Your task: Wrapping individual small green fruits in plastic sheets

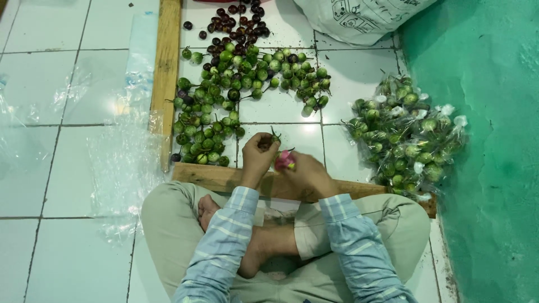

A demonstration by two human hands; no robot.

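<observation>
Left hand [257,154]: fingers curled shut round a small green fruit w/ its stalk sticking up, held just above the floor tiles [56,84]. Right hand [306,174]: fingers pinched closed on a small pink thing [284,160], maybe a band or tie, cannot tell exactly; it sits just beside the left hand. Both hands are over the wooden plank [224,177] that lies across in front of the crossed legs.

Beyond the hands, a loose heap of small green round fruits [224,106] is spread on the floor, and farther away a smaller group of dark purple ones [233,25]. At right, near the green wall [483,140], lies a pile of clear plastic bags [407,137] already filled w/ green fruits and tied.

Judgement: approx. a third or so seems packed; the big loose heap is not yet bagged, so much work remains
</observation>
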